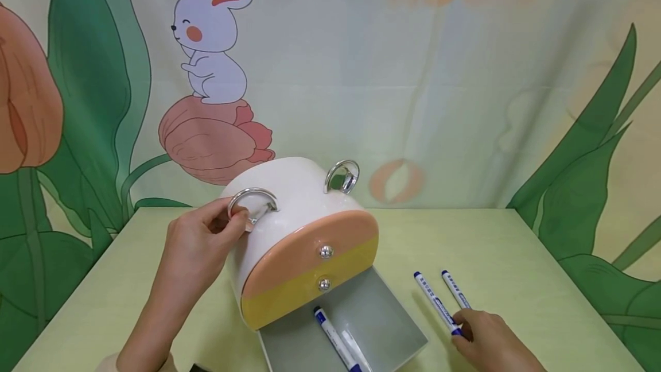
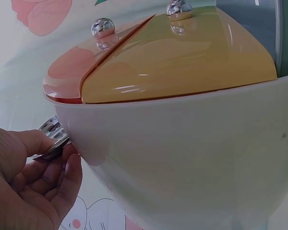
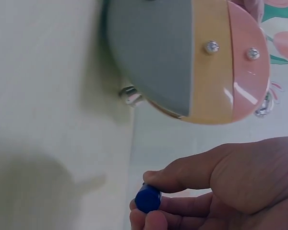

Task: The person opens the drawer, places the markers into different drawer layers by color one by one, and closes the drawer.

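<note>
A small rounded white cabinet (image 1: 294, 188) has an orange and a yellow drawer front with silver knobs; beneath them a grey drawer (image 1: 397, 309) is pulled out. My left hand (image 1: 201, 240) holds the silver ring (image 1: 253, 191) on the cabinet's left side, thumb and fingers around it in the left wrist view. My right hand (image 1: 493, 340) pinches a white and blue marker (image 1: 434, 297) by its near blue end (image 3: 148, 199). Right beside it is a second marker (image 1: 455, 287), its near end hidden by that hand. Inside the drawer lies another marker (image 1: 333, 334).
Another silver ring (image 1: 342, 177) stands up on the cabinet's top right. The pale green table (image 1: 547, 280) ends at a printed curtain (image 1: 465, 102) behind. A small dark object (image 1: 198, 368) shows at the bottom edge, left of the drawer.
</note>
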`<state>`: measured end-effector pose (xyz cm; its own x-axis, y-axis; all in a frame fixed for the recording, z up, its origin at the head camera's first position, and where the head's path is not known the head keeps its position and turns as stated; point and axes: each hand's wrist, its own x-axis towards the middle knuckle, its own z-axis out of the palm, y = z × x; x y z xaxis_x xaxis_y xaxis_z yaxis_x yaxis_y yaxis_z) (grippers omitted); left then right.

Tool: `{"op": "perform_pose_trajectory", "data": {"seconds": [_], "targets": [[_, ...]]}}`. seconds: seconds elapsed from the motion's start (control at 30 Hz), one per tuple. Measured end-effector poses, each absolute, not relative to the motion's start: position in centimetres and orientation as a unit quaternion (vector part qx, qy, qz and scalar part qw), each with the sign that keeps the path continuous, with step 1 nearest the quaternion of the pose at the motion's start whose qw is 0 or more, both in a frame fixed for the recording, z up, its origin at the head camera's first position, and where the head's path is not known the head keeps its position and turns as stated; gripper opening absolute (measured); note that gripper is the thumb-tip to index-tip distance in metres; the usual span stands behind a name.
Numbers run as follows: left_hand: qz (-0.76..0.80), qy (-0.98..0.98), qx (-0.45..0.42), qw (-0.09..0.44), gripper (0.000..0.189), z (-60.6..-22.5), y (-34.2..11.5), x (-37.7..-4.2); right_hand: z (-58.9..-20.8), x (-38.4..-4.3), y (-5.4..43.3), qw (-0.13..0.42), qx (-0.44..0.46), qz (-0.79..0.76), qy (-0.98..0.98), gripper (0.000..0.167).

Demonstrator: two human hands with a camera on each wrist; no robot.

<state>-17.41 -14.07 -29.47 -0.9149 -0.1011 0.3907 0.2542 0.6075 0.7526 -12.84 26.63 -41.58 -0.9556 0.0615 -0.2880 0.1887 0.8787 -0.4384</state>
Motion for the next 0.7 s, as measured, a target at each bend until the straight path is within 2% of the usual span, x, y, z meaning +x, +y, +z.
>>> {"op": "perform_pose_trajectory", "data": {"seconds": [0.33, 0.7], "targets": [[-0.44, -0.875, -0.043, 0.195, 0.014, -29.4, -14.1, -17.4, -37.9, -12.0, 27.0, 0.104, 0.046, -0.259, 0.959, 0.029], [-0.44, -0.874, -0.045, 0.203, 0.014, -29.5, -14.1, -17.4, -35.1, -11.5, 26.5, 0.119, 0.033, -0.282, 0.951, 0.029]]}}
